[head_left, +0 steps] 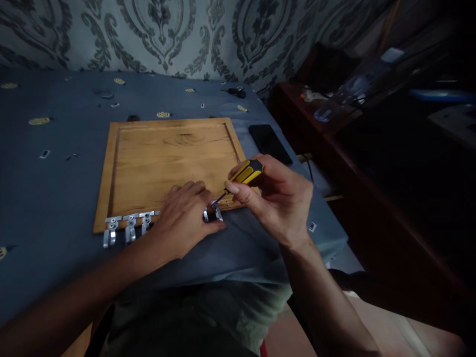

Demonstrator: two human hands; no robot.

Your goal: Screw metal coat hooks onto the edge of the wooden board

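Observation:
A framed wooden board (167, 153) lies flat on the blue cloth, its near edge towards me. Several silver metal hooks (130, 227) sit in a row along that edge, at the left. My left hand (188, 213) is closed around another metal hook (217, 214) at the near edge, thumb below it. In my right hand (277, 196) is a yellow and black screwdriver (245, 173), gripped by its handle between thumb and fingers. Its shaft slants down to the left, and the tip meets the hook by my left fingers. Any screw there is too small to make out.
A black phone (269, 143) lies right of the board. Keys (237, 92) rest near the back of the patterned cloth (74, 188). Beyond the right edge stands a dark red piece of furniture (312, 114) with a clear plastic bottle (349, 91) on it.

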